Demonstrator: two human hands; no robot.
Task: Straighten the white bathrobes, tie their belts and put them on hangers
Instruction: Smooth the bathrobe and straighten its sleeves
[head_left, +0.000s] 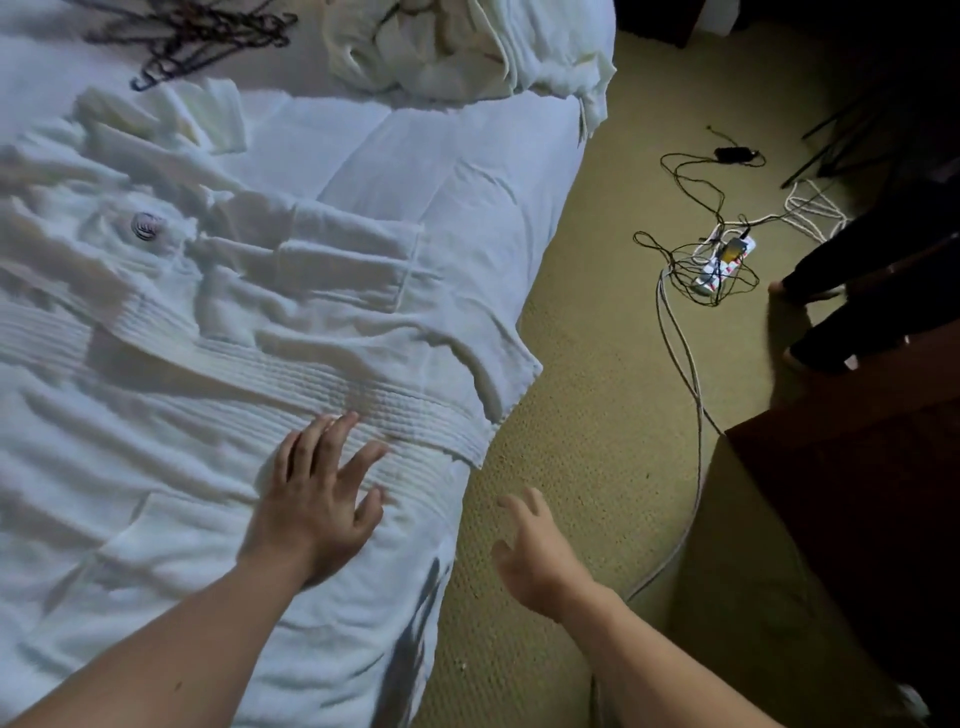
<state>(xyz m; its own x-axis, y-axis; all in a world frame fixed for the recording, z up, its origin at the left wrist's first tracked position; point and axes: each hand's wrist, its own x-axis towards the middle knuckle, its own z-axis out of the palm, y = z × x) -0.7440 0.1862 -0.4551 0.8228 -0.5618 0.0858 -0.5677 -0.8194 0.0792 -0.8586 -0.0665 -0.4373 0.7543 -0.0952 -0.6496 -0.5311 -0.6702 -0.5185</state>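
Hands: our left hand (317, 499) lies flat, fingers spread, on the bathrobe (218, 364); our right hand (535, 545) hangs loosely spread over the carpet (587, 364), holding nothing.
Robe: we see it spread on the bed (363, 135), belt (291, 374) crossing left to right toward the bed's edge.
Surroundings: hangers (192, 36) and a second crumpled robe (457, 52) beyond; tangled cables (701, 260) on the carpet.

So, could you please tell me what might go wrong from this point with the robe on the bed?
The belt end hangs at the bed edge, so it could slip off while the left hand smooths the bathrobe. The right hand is over the floor near loose cables, a possible trip hazard. The hangers lie tangled, which may slow hanging.
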